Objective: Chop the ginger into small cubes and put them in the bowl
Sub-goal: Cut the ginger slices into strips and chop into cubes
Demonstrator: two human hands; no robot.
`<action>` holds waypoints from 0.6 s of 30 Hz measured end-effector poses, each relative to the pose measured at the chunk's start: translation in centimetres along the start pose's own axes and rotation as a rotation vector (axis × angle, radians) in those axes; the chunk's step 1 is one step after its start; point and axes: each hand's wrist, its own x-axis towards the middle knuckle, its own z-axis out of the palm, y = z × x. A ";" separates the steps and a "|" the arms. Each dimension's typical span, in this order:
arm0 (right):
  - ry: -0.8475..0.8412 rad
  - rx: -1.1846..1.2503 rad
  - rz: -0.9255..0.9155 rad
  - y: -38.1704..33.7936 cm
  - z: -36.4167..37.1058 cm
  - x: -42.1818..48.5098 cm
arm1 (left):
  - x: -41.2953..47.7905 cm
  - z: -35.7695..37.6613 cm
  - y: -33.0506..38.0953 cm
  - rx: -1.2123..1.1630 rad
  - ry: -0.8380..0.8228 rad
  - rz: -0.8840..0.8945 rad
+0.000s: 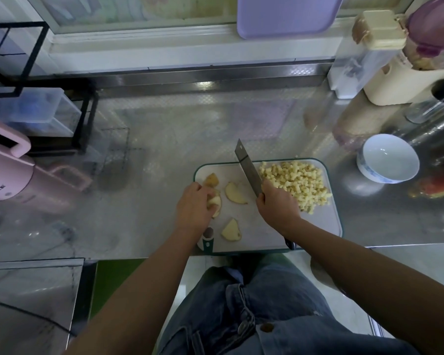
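Note:
A white cutting board (315,226) with a green rim lies on the steel counter. A heap of small ginger cubes (296,181) covers its far right part. My right hand (277,203) grips the handle of a cleaver (248,166), whose blade points away from me, left of the cubes. My left hand (194,206) holds a stack of ginger slices (214,202) at the board's left edge. Two loose slices lie on the board, one (234,193) between my hands and one (231,230) nearer to me. An empty white bowl (387,157) with blue pattern stands right of the board.
A pink appliance (8,172) sits at the left, beside a black wire rack (85,116) with clear bins. Cream containers (385,73) and a steel bottle (436,124) crowd the back right. A purple tray (285,16) leans at the window. The counter's front edge runs just below the board.

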 end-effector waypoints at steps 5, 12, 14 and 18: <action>-0.003 -0.010 0.005 -0.1 -0.1 -0.1 | 0.6 0.0 0.9 -0.213 0.081 -0.113; -0.007 -0.021 0.013 -0.1 -0.1 0.0 | 2.0 0.5 4.3 -0.488 0.065 -0.312; -0.009 -0.025 0.017 -0.1 -0.1 0.0 | 2.1 0.7 5.1 -0.473 0.064 -0.338; 0.004 -0.019 0.018 0.0 0.0 0.0 | 1.9 0.8 5.5 -0.397 0.069 -0.356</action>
